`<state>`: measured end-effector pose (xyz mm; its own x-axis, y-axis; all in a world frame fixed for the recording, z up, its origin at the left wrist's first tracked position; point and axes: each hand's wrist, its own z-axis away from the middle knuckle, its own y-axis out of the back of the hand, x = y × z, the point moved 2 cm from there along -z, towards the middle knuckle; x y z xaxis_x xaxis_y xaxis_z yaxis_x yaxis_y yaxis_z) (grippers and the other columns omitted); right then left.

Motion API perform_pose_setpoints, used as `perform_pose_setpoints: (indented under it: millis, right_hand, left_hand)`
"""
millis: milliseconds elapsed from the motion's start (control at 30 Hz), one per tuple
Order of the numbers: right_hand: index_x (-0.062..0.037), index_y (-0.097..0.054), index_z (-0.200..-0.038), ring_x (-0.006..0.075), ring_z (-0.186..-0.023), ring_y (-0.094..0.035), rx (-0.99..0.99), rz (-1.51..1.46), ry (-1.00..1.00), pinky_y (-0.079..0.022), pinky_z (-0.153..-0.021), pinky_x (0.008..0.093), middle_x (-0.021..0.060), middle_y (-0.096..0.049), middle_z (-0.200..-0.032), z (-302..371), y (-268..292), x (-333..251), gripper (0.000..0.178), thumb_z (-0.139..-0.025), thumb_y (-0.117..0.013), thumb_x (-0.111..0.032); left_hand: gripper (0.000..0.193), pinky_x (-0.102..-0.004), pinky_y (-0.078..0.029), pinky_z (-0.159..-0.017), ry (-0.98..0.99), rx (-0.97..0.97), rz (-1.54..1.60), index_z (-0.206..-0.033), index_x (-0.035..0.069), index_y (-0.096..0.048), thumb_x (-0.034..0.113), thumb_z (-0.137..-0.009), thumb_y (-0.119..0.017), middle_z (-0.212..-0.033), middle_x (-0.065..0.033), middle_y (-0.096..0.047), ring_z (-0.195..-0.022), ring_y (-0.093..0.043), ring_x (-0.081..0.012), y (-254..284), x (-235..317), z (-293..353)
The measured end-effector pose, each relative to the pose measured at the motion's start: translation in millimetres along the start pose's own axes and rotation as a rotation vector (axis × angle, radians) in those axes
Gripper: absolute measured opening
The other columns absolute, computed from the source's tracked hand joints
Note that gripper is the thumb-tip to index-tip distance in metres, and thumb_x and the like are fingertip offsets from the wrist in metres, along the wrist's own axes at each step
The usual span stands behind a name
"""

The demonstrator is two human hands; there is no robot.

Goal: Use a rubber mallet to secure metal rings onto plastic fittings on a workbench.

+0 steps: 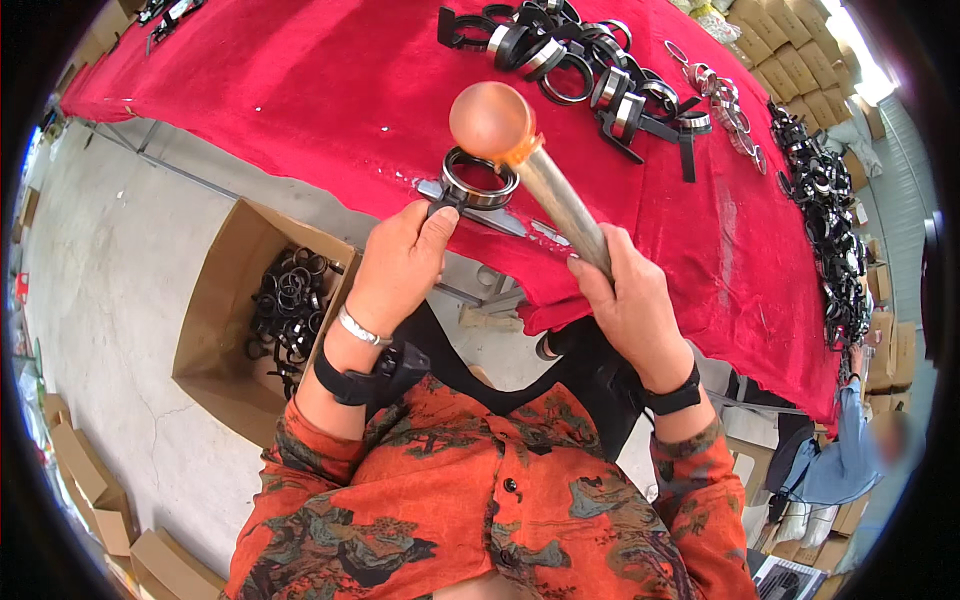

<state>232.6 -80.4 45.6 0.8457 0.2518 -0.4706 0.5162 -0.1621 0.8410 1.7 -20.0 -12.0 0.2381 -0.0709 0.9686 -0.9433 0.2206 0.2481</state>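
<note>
My left hand (400, 250) is closed on the short black handle of a round ring clamp (480, 196), black inside with a silver metal band. The ring is held at the table's near edge, over a flat metal piece (500, 222) lying there. My right hand (635, 305) grips the wooden handle of a mallet (565, 190). The mallet's orange, translucent round head (492, 120) is raised just above and behind the ring, and partly overlaps it in view. I cannot tell whether the two touch.
A red cloth covers the table (330, 120). Black ring clamps (570, 75) lie piled at the back, with loose silver bands (735, 115) to their right. A larger black pile (825, 220) lines the right edge. An open cardboard box (215, 330) holds more clamps. A person (840, 450) sits at right.
</note>
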Motion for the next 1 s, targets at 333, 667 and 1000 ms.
perform_pose_setpoints:
  millis: [333,667,1000]
  right_hand:
    - [-0.0038,-0.058,-0.113,0.0368,-0.081,-0.062,0.141,0.316,-0.162,-0.049,-0.07,0.0431,0.0173,-0.061,-0.091,27.3,37.7,33.2,0.039,-0.078,-0.07,-0.018]
    - [-0.0001,-0.06,-0.109,0.0216,-0.078,-0.064,0.199,-0.5,-0.141,-0.05,-0.067,0.0312,0.01,-0.064,-0.088,16.8,26.1,17.0,0.025,-0.088,-0.062,-0.013]
    - [-0.0061,-0.058,-0.088,0.0118,-0.058,-0.056,-0.113,-1.906,-0.407,-0.042,-0.053,0.0235,0.002,-0.059,-0.073,18.1,-25.3,-27.4,0.015,-0.095,-0.058,-0.02]
  left_hand:
    - [0.03,-0.03,-0.042,-0.053,-0.067,0.032,0.028,-0.076,0.0,-0.052,0.025,-0.091,-0.059,-0.059,-0.0078,-0.052,-0.056,-0.054,-0.0155,6.1,-10.8,5.9]
    - [0.02,-0.0375,-0.046,-0.071,-0.697,0.105,-0.358,-0.082,-0.003,-0.058,0.005,-0.069,-0.071,-0.086,-0.0134,-0.058,-0.081,-0.054,-0.0327,1.7,18.6,28.1]
    - [0.026,-0.041,-0.048,-0.083,-0.796,0.077,-0.536,-0.087,-0.002,-0.061,-0.001,-0.065,-0.073,-0.099,-0.0148,-0.061,-0.099,-0.058,-0.0369,-26.1,18.6,48.2]
